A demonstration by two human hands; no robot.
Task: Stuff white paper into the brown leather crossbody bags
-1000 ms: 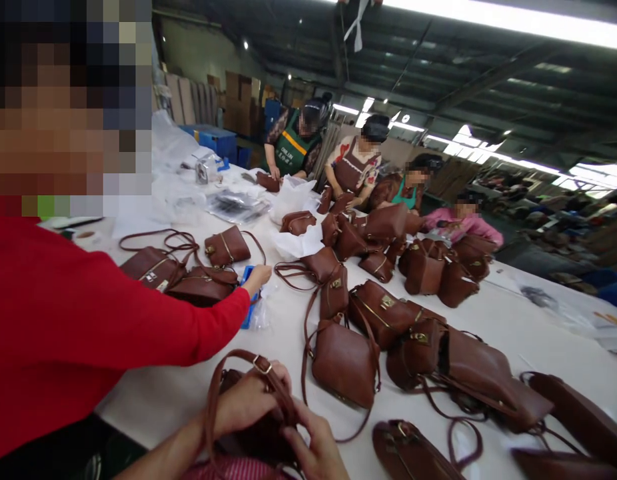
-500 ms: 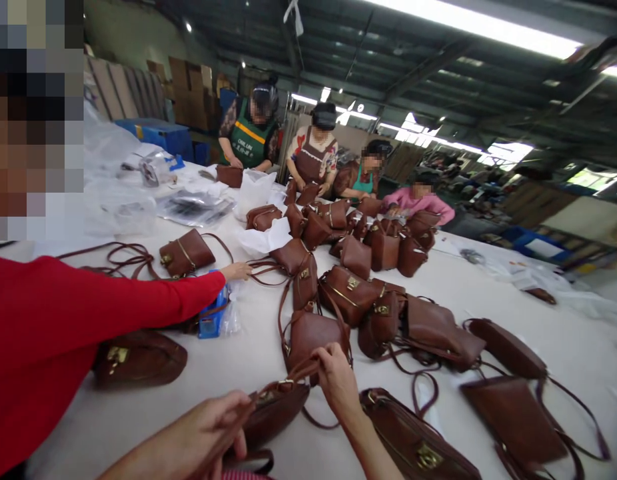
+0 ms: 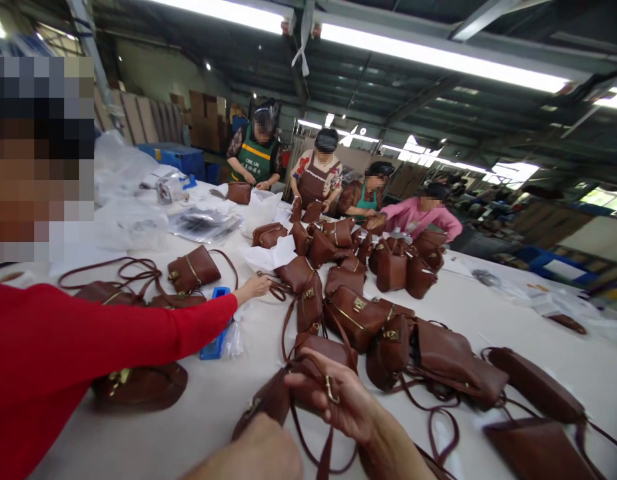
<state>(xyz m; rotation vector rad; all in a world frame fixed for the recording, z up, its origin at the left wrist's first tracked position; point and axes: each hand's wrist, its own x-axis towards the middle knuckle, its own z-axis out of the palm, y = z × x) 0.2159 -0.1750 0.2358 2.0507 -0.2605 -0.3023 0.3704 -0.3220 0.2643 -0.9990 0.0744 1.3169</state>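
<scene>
My right hand (image 3: pixel 344 403) grips the strap and gold clasp of a brown leather bag (image 3: pixel 308 365) near the table's front edge. Low in the frame, my left hand (image 3: pixel 261 450) holds the near end of the same bag, with only its back showing. A heap of matching brown bags (image 3: pixel 383 320) lies just beyond my hands, straps tangled. A person in a red sleeve (image 3: pixel 113 333) reaches across from the left, hand (image 3: pixel 253 287) on a strap.
The long white table (image 3: pixel 513 313) runs away from me. Several seated people (image 3: pixel 318 177) handle bags at the far end. A blue packet (image 3: pixel 214 337), clear plastic bags (image 3: pixel 203 223) and white paper lie left. More brown bags (image 3: pixel 533 383) lie right.
My right hand drew back from the pile with the strap clasp in it, and my left hand dropped lower. The red-sleeved person's hand reached farther right.
</scene>
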